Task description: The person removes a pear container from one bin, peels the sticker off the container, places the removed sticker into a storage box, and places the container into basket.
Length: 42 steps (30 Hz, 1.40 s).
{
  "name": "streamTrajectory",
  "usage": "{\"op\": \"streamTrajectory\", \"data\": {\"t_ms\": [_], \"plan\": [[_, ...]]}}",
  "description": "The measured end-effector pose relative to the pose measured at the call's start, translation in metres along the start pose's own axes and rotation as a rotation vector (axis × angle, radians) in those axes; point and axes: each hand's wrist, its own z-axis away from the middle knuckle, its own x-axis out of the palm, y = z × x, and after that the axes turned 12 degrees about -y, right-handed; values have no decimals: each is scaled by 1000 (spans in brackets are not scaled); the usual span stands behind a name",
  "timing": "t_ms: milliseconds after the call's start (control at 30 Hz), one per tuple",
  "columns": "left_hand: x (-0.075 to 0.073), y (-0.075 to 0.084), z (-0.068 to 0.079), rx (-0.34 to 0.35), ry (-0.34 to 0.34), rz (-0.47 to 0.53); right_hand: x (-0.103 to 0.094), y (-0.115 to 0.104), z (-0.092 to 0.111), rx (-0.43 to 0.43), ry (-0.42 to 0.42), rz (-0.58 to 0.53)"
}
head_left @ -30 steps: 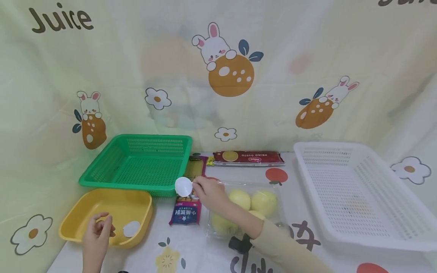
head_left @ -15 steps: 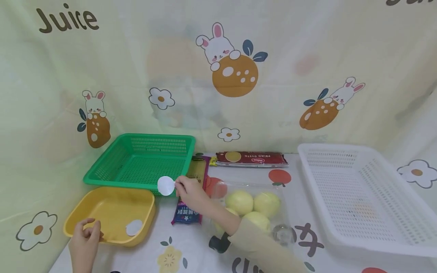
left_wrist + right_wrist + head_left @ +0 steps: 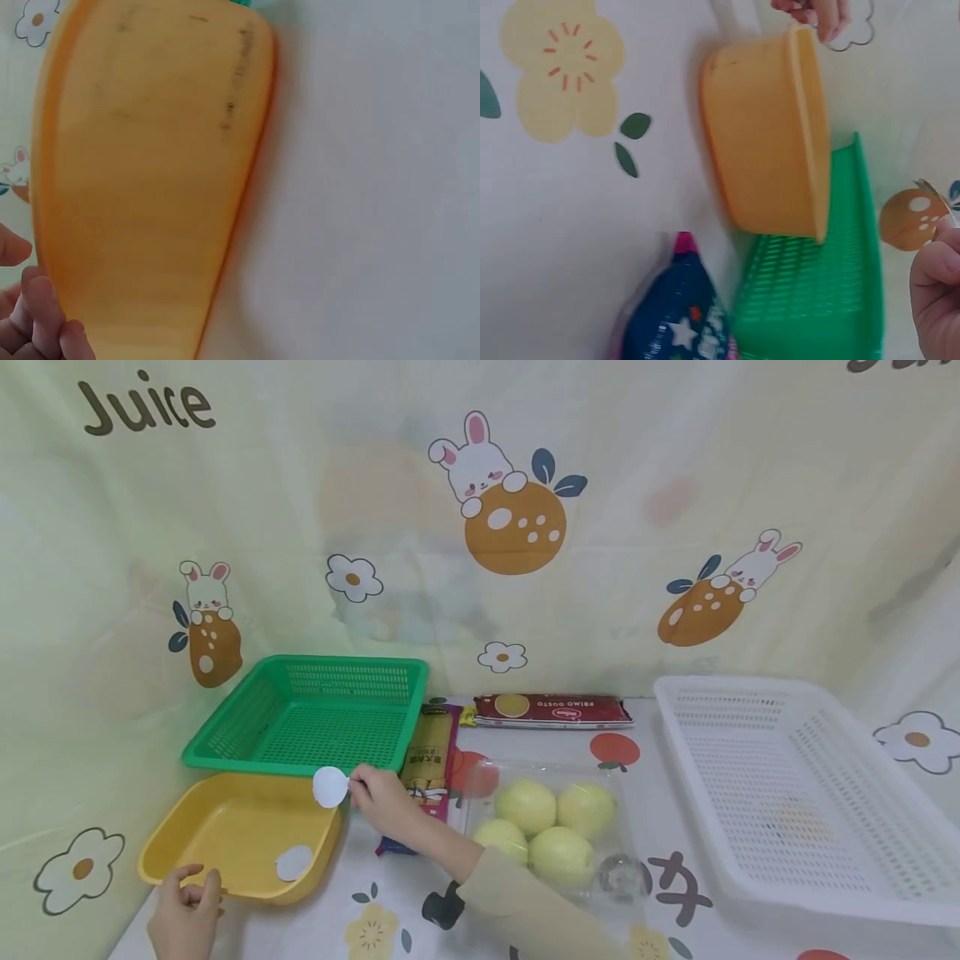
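My right hand [image 3: 382, 797] pinches a thin white disc [image 3: 330, 787] by its small tab, over the right end of the yellow basin [image 3: 247, 810]. In the right wrist view only the disc's thin edge [image 3: 928, 187] shows beside my fingertips. A similar white disc [image 3: 294, 863] lies inside the basin at its right end. At the basin's near left rim is my left hand [image 3: 183, 910], fingers loosely curled, holding nothing. The left wrist view has its fingers [image 3: 45, 307] close to the rim; I cannot tell whether they touch.
A green basket [image 3: 330, 727] stands behind the basin. Pasta packets [image 3: 431, 747], a red packet [image 3: 555, 710] and a clear tray [image 3: 626, 810] of several pale yellow fruits are in the middle. To the right is a white basket [image 3: 787, 793].
My right hand has carried the disc left, from beside the pasta packet to the yellow basin. My left hand has drawn back from over the basin to its near left rim.
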Motion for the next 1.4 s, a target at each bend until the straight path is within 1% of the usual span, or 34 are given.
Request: {"op": "streamTrajectory", "data": {"t_ms": [67, 133, 200, 267, 367, 433, 500, 600, 667, 733, 833, 967, 1067, 1167, 1333, 1400], "plan": [[2, -3, 0, -21, 19, -4, 5, 5, -3, 11, -13, 11], [4, -6, 1, -57, 42, 2, 10, 11, -5, 23, -34, 18], [5, -7, 3, -85, 56, 27, 16, 15, -8, 38, -57, 22], [8, -8, 4, -87, 65, 77, 21, 19, -9, 50, -76, 24], [12, -8, 5, -78, 79, 120, 27, 23, -10, 56, -90, 34], [13, -8, 5, -80, 77, 118, 30, 24, -9, 51, -90, 41], [13, -9, 4, -93, 72, 94, 33, 24, -10, 51, -93, 48], [12, -11, 4, -109, 67, 81, 37, 23, -10, 64, -93, 44], [13, -11, 4, -115, 65, 87, 40, 24, -10, 70, -86, 72], [15, -11, 6, -116, 65, 103, 42, 25, -10, 67, -77, 93], [17, -10, 8, -124, 58, 142, 47, 25, -9, 40, -63, 131], [19, -8, 8, -117, 73, 186, 50, 22, -9, 11, -59, 141], [20, -7, 8, -104, 84, 199, 52, 19, -11, 16, -67, 140], [20, -8, 8, -96, 94, 208, 54, 17, -11, 36, -80, 116], [22, -11, 7, -94, 100, 239, 59, 17, -13, 79, -94, 29], [22, -12, 7, -93, 97, 242, 61, 17, -14, 92, -104, 21]]}}
